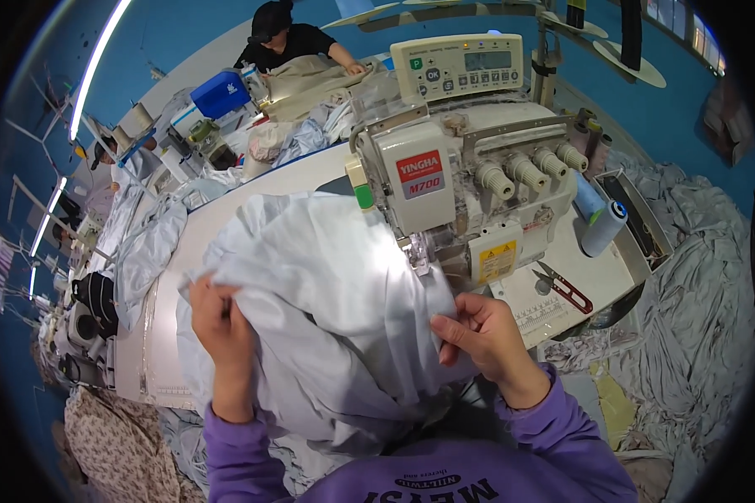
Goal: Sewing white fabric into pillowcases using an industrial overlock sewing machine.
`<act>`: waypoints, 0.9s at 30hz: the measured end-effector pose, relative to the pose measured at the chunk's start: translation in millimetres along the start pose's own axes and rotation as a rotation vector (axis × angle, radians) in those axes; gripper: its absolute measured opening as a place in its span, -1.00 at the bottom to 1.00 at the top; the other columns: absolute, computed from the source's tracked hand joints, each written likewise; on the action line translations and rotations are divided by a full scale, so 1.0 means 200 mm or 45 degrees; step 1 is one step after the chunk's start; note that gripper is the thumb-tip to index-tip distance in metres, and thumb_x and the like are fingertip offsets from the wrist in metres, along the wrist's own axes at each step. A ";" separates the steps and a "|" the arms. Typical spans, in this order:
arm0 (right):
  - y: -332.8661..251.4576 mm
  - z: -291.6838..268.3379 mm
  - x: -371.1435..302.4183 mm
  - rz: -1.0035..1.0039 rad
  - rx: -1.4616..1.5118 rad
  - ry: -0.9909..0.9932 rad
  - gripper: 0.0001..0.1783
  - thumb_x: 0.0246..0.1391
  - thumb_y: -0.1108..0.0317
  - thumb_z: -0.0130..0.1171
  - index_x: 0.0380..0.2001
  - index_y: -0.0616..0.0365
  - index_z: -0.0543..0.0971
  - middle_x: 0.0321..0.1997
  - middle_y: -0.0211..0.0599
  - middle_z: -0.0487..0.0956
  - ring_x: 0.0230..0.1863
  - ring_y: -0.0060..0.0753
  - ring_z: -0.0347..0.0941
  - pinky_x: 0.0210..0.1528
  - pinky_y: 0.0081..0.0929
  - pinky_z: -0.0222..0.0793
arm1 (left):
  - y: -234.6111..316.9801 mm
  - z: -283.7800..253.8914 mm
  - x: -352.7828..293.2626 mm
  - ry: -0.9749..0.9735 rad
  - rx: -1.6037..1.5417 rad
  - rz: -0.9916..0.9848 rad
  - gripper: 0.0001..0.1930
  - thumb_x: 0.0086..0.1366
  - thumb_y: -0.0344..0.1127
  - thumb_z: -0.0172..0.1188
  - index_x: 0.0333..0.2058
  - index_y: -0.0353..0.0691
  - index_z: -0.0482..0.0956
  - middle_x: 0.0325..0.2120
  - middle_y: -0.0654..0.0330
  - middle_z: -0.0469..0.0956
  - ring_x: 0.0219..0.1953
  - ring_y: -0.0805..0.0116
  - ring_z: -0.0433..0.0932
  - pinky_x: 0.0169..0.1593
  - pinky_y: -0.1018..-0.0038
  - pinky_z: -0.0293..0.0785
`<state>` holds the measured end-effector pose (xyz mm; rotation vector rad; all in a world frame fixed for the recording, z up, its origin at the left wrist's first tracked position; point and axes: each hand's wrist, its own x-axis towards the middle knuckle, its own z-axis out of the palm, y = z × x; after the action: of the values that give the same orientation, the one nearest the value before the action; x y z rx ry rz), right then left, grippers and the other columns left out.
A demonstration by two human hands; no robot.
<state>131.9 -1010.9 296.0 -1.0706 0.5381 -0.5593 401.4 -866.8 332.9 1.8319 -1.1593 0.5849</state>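
Pinching thin pale-grey cloth (335, 277) before boxy white sewing machine (459, 189) with right hand (482, 331) (half-curled left hand (222, 323) perhaps too), seemingly against slipping.

A large, pale grey-white sheet of soft fabric (335, 268) lies in loose, creased folds between the fingers of the left hand (226, 323) and right hand (486, 337), its right edge pinched at the right fingertips (451, 329), slack draping below.

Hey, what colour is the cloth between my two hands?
The cloth is pale bluish grey, nearly white in its brightest patch; it shows best in the head view.
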 end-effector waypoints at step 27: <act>-0.02 0.01 0.00 0.042 0.085 -0.005 -0.83 0.04 0.39 0.19 -0.52 0.18 0.43 -0.64 -0.41 0.48 -0.68 -0.62 0.44 -0.60 -0.70 0.35 | 0.01 0.07 -0.09 -0.983 0.356 0.360 -0.51 0.01 -0.29 0.29 -0.06 -0.27 0.39 -0.08 -0.08 0.31 0.01 0.03 0.28 0.04 0.28 0.28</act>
<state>132.5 -1010.6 301.2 -0.9977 0.5292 -0.5425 390.1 -871.0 312.8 2.2334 -1.9449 0.1796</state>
